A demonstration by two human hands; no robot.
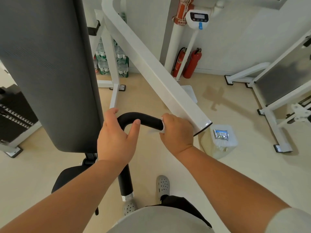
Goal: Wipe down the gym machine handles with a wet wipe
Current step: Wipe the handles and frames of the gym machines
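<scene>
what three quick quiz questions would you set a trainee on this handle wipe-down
1. True or false: the left hand holds the wet wipe.
2. Where on the black handle does the right hand grip? A the bend; B the end by the white arm; C the bottom end.
3. Fill in: two red ___ stand by the wall.
Key: 1 false, the right hand holds it; 2 B; 3 fire extinguishers.

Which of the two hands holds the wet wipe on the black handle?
The right hand, wrapping the white wipe round the handle; the left hand grips the bend bare.
</scene>
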